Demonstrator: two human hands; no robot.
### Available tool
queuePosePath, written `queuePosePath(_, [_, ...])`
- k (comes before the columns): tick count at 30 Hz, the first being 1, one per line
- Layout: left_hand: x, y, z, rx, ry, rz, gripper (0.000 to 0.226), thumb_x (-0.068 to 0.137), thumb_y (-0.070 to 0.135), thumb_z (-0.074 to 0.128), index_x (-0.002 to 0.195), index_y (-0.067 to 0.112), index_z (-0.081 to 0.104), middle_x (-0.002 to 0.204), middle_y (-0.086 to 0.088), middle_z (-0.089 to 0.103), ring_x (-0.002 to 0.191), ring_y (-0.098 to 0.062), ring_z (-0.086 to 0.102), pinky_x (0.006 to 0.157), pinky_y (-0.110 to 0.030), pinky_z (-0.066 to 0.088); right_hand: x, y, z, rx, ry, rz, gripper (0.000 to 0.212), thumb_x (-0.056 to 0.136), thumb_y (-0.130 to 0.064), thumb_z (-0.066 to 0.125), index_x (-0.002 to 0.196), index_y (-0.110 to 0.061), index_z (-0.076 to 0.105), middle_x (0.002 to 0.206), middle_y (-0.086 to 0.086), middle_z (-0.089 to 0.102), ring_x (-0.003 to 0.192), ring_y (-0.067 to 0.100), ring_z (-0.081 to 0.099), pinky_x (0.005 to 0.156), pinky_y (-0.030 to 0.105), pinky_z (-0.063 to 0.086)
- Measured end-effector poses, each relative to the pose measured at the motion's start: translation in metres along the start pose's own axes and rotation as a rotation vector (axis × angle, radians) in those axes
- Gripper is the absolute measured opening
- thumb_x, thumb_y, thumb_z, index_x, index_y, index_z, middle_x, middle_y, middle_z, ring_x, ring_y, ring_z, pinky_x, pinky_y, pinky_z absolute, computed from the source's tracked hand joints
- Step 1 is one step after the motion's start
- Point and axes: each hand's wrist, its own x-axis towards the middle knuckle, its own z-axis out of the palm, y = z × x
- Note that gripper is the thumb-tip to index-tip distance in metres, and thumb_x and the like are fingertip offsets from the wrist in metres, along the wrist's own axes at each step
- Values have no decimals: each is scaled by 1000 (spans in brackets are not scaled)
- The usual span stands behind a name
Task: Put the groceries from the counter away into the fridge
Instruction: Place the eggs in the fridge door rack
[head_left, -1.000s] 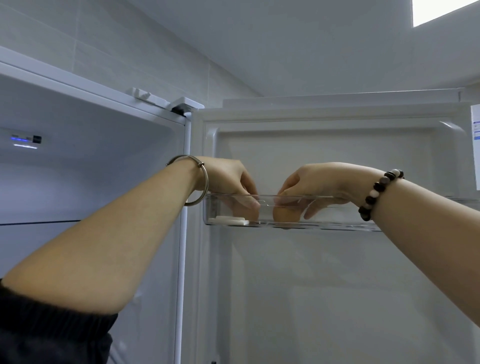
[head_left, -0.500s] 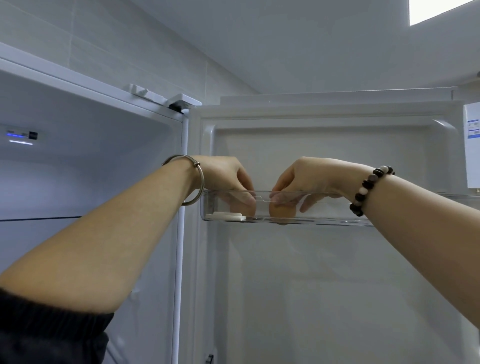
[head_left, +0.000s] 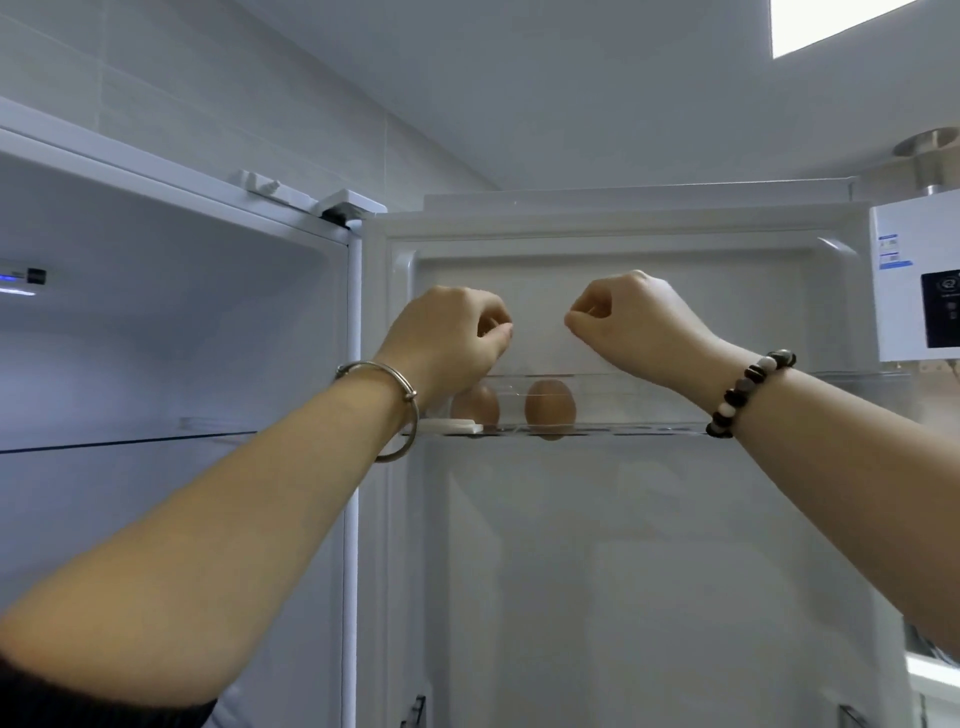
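Left egg (head_left: 475, 406) and right egg (head_left: 549, 409) sit side by side in the clear door tray (head_left: 639, 397). My left hand (head_left: 447, 338) and right hand (head_left: 631, 317) hover above, fingers curled, empty. I'd lift straight clear, no rim contact.

The left egg (head_left: 480, 408) and the right egg (head_left: 549, 408) are sitting side by side in the door shelf (head_left: 649, 402), with a flat block (head_left: 451, 427) lying at seven o'clock of the left egg. The left hand (head_left: 447, 338) and the right hand (head_left: 631, 322) are hovering above them at eleven and one o'clock.
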Motion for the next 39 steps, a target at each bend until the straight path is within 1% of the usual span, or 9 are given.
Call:
queuePosePath(3, [-1, 12, 14, 58, 110, 114, 33, 92, 31, 47, 114, 13, 64, 110, -3, 65, 101, -22, 58, 84, -39, 49, -14, 8, -9, -70, 128, -35, 30, 91, -31, 51, 113, -14, 63, 105, 1, 64, 96, 20, 58, 85, 35, 48])
queuePosePath(8, [0, 52, 43, 63, 239, 235, 47, 86, 32, 43, 126, 10, 56, 129, -12, 55, 124, -30, 46, 95, -44, 42, -43, 37, -30, -253, 314, -88, 36, 93, -27, 50, 122, -6, 56, 121, 6, 59, 115, 23, 50, 91, 33, 41])
queuePosePath(13, [5, 107, 69, 81, 236, 345, 57, 87, 39, 32, 136, 12, 45, 142, -16, 42, 134, -35, 35, 105, -51, 32, -81, 74, -75, -514, 350, -72, 45, 91, -31, 46, 125, -2, 52, 129, 14, 53, 122, 32, 46, 101, 46, 40])
queuePosePath(17, [12, 173, 88, 5, 231, 416, 61, 88, 42, 25, 142, 15, 35, 149, -15, 31, 141, -34, 23, 110, -52, 22, -123, 107, -133, -729, 332, 35, 53, 88, -37, 40, 128, -3, 48, 135, 18, 48, 125, 35, 44, 105, 48, 34])
queuePosePath(22, [13, 287, 106, -89, 231, 534, 60, 94, 41, 39, 147, 18, 25, 156, -14, 18, 144, -33, 11, 113, -52, 10, -184, 147, -222, -944, 274, 159, 55, 88, -38, 38, 131, -5, 45, 138, 18, 45, 130, 34, 38, 110, 51, 26])
queuePosePath(28, [5, 447, 122, -330, 207, 632, 65, 96, 44, 33, 151, 24, 6, 159, -5, -4, 145, -24, -11, 117, -49, 0, -265, 182, -348, -1159, 237, 332, 62, 89, -45, 28, 136, -6, 41, 144, 17, 38, 136, 32, 31, 112, 50, 20])
queuePosePath(33, [-15, 593, 126, -537, 159, 734, 65, 97, 45, 31, 150, 26, 0, 158, -2, -12, 144, -21, -18, 116, -47, -8, -343, 204, -457, -1363, 207, 451, 56, 95, -36, 41, 141, -6, 34, 150, 17, 29, 141, 31, 22, 114, 49, 15])
queuePosePath(37, [-38, 702, 123, -680, 149, 799, 65, 97, 46, 29, 150, 26, -3, 158, -2, -15, 143, -22, -21, 113, -45, -14, -405, 210, -535, -1522, 192, 574, 61, 93, -42, 31, 142, -5, 34, 151, 19, 28, 140, 33, 23, 113, 52, 17])
queuePosePath(39, [-54, 751, 120, -750, 134, 825, 66, 97, 46, 30, 150, 26, -4, 157, -3, -16, 143, -22, -21, 112, -46, -14, -438, 211, -568, -1573, 193, 647, 59, 96, -40, 36, 143, -5, 32, 152, 19, 26, 141, 33, 21, 113, 52, 16])
